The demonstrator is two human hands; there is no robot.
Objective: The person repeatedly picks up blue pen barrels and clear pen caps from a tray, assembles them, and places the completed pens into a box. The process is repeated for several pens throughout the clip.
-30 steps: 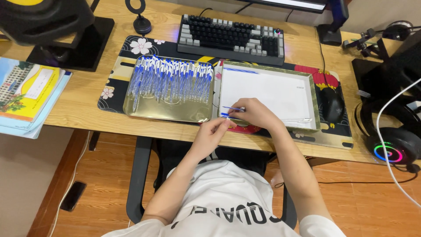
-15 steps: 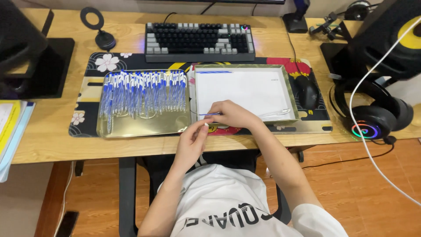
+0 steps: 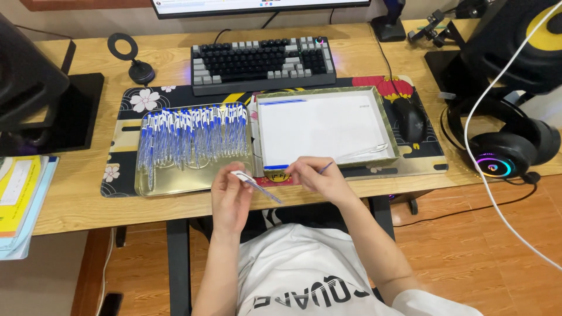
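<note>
**Operator:** I'm looking down at the bench. My left hand [image 3: 229, 196] is closing its grip round a clear pen barrel [image 3: 256, 186] with a white end, holding it tilted just off the front edge. My right hand [image 3: 319, 175] is pinching a thin blue refill [image 3: 325, 168] between thumb and fingertips, tip aimed toward the barrel, the two close but not touching.

**Partner:** Why off the edge like that?

**Operator:** My guess is that holding both parts in front of the chest is leaving room to line them up. The gold tray [image 3: 175, 186] at the front left is carrying a row of blue-capped pens [image 3: 193, 136], within easy reach of the left hand. The white box [image 3: 325, 126] beside it, toward the right, is sitting mostly bare, with a blue strip along its far edge and another at its near left corner.

**Partner:** Anything different from half a second back?

**Operator:** Yes. Then both hands were together over the box's near edge; now they're drawn back toward me and apart, each with its own part.
</note>
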